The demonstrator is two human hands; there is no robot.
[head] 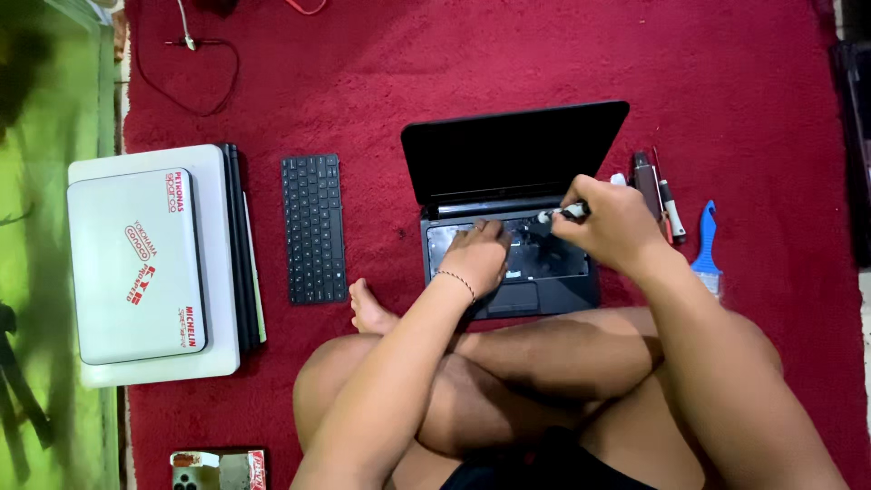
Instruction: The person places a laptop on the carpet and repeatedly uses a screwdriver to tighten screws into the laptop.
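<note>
The small black laptop lies open on the red carpet, just in front of the crossed legs. Its dark screen leans back toward 12 o'clock and shows nothing. The keyboard is taken out, so the grey inner tray of the base is bare. At the 1 o'clock corner of this tray is the screwdriver, with a black and white handle, lying almost flat with its tip pointing toward 9 o'clock.
</note>
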